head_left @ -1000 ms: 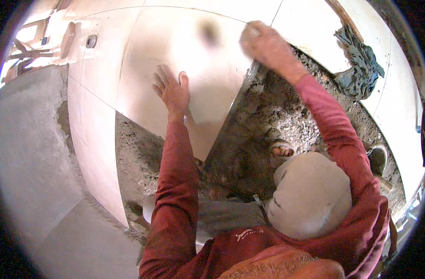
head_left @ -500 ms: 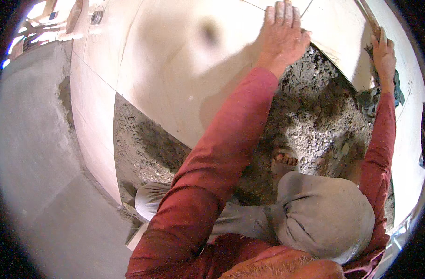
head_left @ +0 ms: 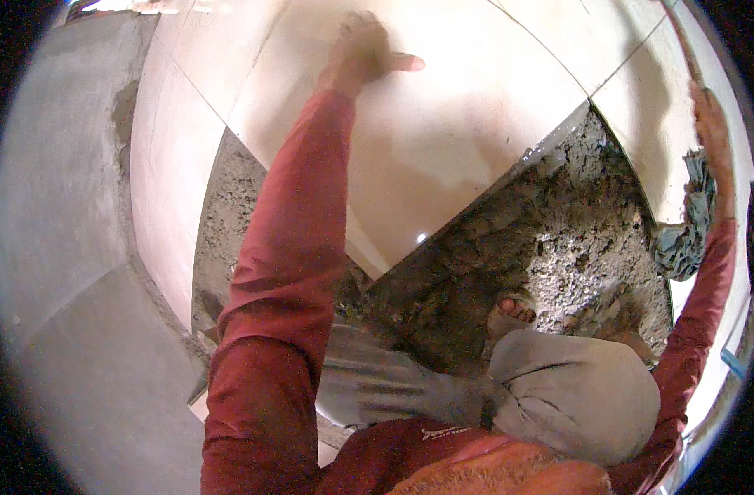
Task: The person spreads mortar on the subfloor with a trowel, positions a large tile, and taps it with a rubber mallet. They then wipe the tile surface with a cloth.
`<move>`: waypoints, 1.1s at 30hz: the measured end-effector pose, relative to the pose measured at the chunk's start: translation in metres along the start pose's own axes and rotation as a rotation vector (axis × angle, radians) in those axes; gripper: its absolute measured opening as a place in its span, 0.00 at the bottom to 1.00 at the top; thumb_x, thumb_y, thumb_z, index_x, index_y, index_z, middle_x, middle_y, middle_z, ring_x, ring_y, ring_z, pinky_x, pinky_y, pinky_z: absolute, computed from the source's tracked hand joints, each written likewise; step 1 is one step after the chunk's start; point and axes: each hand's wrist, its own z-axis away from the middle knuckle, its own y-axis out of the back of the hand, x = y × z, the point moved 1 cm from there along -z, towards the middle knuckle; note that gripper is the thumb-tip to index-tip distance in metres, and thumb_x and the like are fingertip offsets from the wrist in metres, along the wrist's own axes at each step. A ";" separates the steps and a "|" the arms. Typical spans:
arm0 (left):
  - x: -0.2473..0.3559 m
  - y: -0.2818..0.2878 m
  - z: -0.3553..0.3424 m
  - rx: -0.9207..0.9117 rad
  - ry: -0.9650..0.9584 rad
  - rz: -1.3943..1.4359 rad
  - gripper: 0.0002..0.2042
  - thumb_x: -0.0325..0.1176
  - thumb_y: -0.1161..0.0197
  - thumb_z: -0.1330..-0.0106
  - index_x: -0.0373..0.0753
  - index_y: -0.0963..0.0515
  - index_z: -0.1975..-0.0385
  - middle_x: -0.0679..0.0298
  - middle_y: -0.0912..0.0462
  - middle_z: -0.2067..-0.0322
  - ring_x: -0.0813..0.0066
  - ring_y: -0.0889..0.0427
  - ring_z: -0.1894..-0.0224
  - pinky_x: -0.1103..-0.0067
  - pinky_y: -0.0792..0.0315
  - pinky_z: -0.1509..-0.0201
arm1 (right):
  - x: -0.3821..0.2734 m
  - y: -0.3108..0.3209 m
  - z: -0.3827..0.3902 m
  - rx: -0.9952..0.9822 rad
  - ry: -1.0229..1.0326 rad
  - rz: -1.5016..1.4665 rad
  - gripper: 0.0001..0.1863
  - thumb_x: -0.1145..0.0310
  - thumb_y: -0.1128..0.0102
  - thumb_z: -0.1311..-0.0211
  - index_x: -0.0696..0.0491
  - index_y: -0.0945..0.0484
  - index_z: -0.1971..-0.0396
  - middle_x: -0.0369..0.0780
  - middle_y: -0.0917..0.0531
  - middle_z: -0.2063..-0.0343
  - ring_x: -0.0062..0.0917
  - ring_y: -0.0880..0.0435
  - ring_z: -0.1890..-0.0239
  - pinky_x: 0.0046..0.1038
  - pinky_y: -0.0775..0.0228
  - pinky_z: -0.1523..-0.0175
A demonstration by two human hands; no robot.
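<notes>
Over the large cream tile (head_left: 443,157), my left hand (head_left: 362,51) is low or resting near the far edge; I cannot tell whether it touches. Its thumb sticks out to the right, its fingers are smeared by motion, and nothing shows in it. On the far right, my right hand (head_left: 713,132) is stretched out along the side, at the near end of a narrow brown strip (head_left: 684,37). Its fingers look extended, with no object visible in them. A crumpled grey-green cloth (head_left: 686,223) lies just beside that wrist.
Rough grey mortar (head_left: 558,206) lies bare between the tile corners, with my bare foot (head_left: 513,312) on it. More cream tiles (head_left: 175,165) run along the left, bordering a smooth grey surface (head_left: 63,181). My bent knee (head_left: 571,396) is close in front.
My left hand has moved leftward from the tile's right-hand corner across its face. The view has shifted, showing more of the tile's near corner and the cloth. My right hand stays at the far right.
</notes>
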 end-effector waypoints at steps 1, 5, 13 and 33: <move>0.003 0.001 -0.003 -0.024 -0.020 -0.068 0.64 0.70 0.26 0.55 0.12 0.41 0.36 0.21 0.40 0.36 0.27 0.38 0.30 0.55 0.40 0.26 | -0.033 -0.018 0.013 -0.057 -0.041 -0.089 0.24 0.43 0.48 0.25 0.45 0.22 0.42 0.30 0.30 0.75 0.14 0.33 0.78 0.21 0.37 0.76; 0.011 0.004 -0.008 -0.173 0.055 -0.302 0.55 0.77 0.39 0.48 0.25 0.26 0.39 0.33 0.35 0.32 0.41 0.37 0.27 0.60 0.40 0.26 | -0.159 -0.066 0.070 -0.081 0.355 -0.213 0.27 0.42 0.47 0.25 0.56 0.24 0.55 0.33 0.31 0.78 0.19 0.32 0.76 0.27 0.35 0.70; 0.013 0.002 0.008 -0.038 0.115 -0.092 0.42 0.73 0.32 0.49 0.33 0.14 0.55 0.44 0.20 0.45 0.45 0.24 0.39 0.57 0.29 0.37 | -0.254 -0.128 0.115 -0.223 0.502 0.209 0.21 0.51 0.44 0.26 0.57 0.28 0.54 0.58 0.16 0.66 0.55 0.15 0.60 0.51 0.23 0.56; 0.016 0.003 0.011 0.006 0.097 -0.193 0.52 0.75 0.34 0.48 0.20 0.23 0.48 0.35 0.23 0.44 0.41 0.24 0.39 0.56 0.30 0.36 | -0.275 -0.163 0.126 -0.225 0.537 -0.015 0.20 0.54 0.47 0.25 0.60 0.28 0.54 0.58 0.15 0.67 0.55 0.14 0.63 0.53 0.21 0.60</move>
